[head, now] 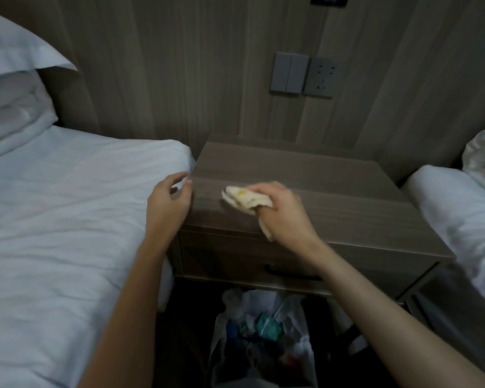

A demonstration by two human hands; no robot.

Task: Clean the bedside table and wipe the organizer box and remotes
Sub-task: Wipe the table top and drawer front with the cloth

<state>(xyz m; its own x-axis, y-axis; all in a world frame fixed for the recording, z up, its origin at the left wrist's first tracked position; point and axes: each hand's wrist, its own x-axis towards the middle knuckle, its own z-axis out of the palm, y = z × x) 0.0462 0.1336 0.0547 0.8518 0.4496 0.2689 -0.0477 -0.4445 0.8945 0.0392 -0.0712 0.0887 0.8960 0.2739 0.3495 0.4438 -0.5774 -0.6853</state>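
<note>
The wooden bedside table [333, 186] stands between two beds, with nothing on its top but the cloth. My right hand [283, 211] grips a crumpled cream cloth [242, 198] with a yellow mark and holds it against the table's front left area. My left hand [170, 200] hovers at the table's left edge beside the mattress, fingers loosely curled and holding nothing. No organizer box or remotes are in view.
A white-sheeted bed [53, 219] with pillows [14, 93] lies to the left, another bed [465, 208] to the right. A bin lined with a plastic bag [263, 340] full of rubbish stands below the table's drawer [291, 271]. Wall switches [289, 72] and a socket [322, 77] sit above.
</note>
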